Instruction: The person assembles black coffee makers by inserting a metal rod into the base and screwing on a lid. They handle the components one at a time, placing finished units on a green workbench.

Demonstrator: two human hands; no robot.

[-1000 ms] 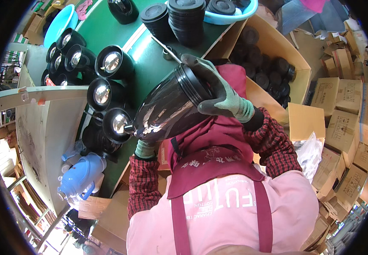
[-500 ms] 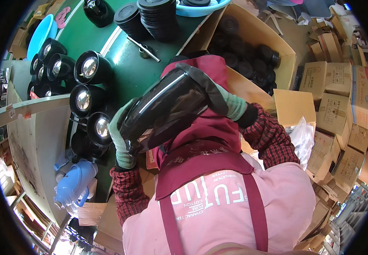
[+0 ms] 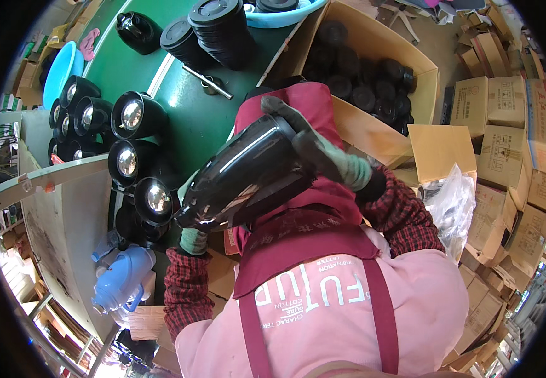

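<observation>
I hold a glossy black thermos jug (image 3: 241, 170) tilted over my lap, its wide end up toward the right and its narrower end low on the left. My left hand (image 3: 192, 239), in a grey-green glove, grips it from beneath at the narrower end; most of its fingers are behind the jug. At the wide end, my gloved right hand (image 3: 314, 145) wraps over the rim with its dark palm side. Left of the jug stand several black jugs (image 3: 135, 115) with shiny silver insides facing up.
The green table (image 3: 184, 120) carries stacked black round lids (image 3: 222, 31), a metal tube (image 3: 207, 82) and another black jug (image 3: 138, 33). An open carton (image 3: 424, 79) of black parts is at the right, near stacked cartons (image 3: 500, 160). A blue jug (image 3: 123, 277) sits at lower left.
The jug has rolled a little in my hands, and my left hand has slipped farther behind and under its narrow end. My right hand has shifted on the wide end.
</observation>
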